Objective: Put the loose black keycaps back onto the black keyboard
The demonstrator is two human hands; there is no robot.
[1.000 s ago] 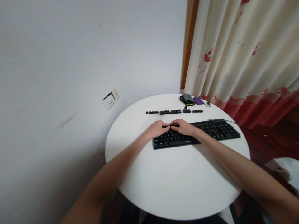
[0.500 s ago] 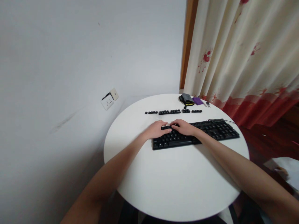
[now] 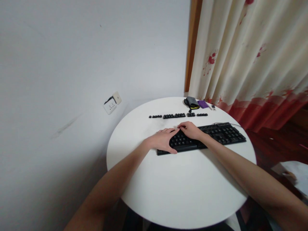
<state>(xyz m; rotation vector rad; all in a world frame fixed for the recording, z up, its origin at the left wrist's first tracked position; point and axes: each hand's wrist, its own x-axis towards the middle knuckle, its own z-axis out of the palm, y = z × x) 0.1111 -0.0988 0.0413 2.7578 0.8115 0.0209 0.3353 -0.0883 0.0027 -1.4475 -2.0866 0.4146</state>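
A black computer keyboard [image 3: 222, 133] lies on the round white table [image 3: 185, 192]. My left hand [image 3: 162, 140] spans its left end, thumb at the front edge and fingers across the back edge, gripping it. At the keyboard's upper left keys, my right hand [image 3: 189, 131] has thumb and index finger pinched together, touching the left index fingertip. Whatever sits in that pinch is hidden. Behind the keyboard, loose black keycaps [image 3: 174, 115] stand in a row of separate groups.
At the table's back right lie a grey and black pouch [image 3: 192, 102], a purple cloth [image 3: 202, 104] and a small white and dark item [image 3: 213, 107]. A wall with a socket [image 3: 110, 106] rises on the left; a curtain [image 3: 240, 64] hangs behind right. The keyboard cable [image 3: 234, 124] trails right.
My left hand has spread wider, its thumb moving down from the keys to the keyboard's front edge. My right fingertips have drawn together in a pinch near the same spot.
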